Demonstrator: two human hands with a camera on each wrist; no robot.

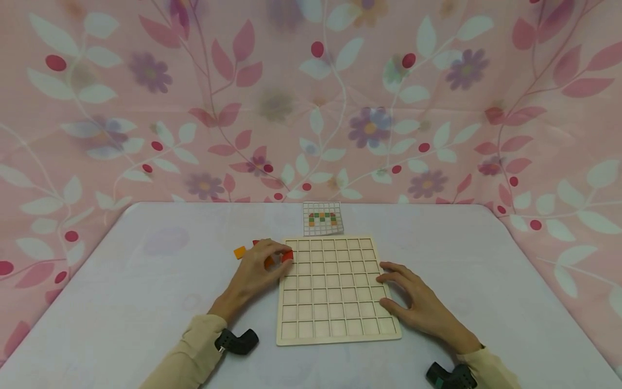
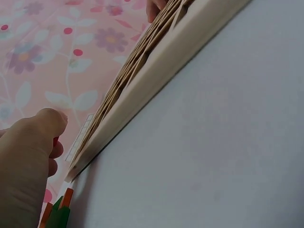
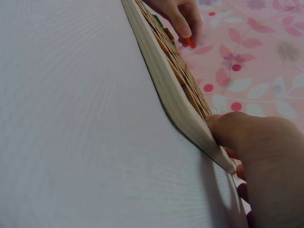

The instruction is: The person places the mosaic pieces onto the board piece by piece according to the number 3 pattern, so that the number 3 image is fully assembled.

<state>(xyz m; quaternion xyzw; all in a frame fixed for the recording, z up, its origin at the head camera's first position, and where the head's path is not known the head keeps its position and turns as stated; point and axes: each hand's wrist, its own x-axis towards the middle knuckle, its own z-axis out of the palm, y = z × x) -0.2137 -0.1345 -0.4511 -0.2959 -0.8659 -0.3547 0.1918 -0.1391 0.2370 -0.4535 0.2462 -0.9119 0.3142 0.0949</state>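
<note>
A pale wooden grid board [image 1: 333, 289] lies flat on the table. Between thumb and fingers my left hand [image 1: 259, 266] pinches a small red square tile [image 1: 288, 256] over the board's upper left corner. In the right wrist view the same red tile [image 3: 190, 42] shows at the fingertips, above the board. My right hand [image 1: 420, 300] rests along the board's right edge, thumb and fingertips touching the rim, fingers spread and relaxed. Beneath and behind the left hand lie loose tiles, among them an orange tile [image 1: 240, 252] and a green one [image 2: 58, 217], partly hidden by that hand.
Just beyond the board's far edge lies a small pattern card [image 1: 323, 219] with a printed grid and coloured squares. A white cloth [image 1: 146, 302] covers the table. Behind it hangs a pink floral curtain [image 1: 311, 108]. Each wrist carries a black camera [image 1: 237, 342].
</note>
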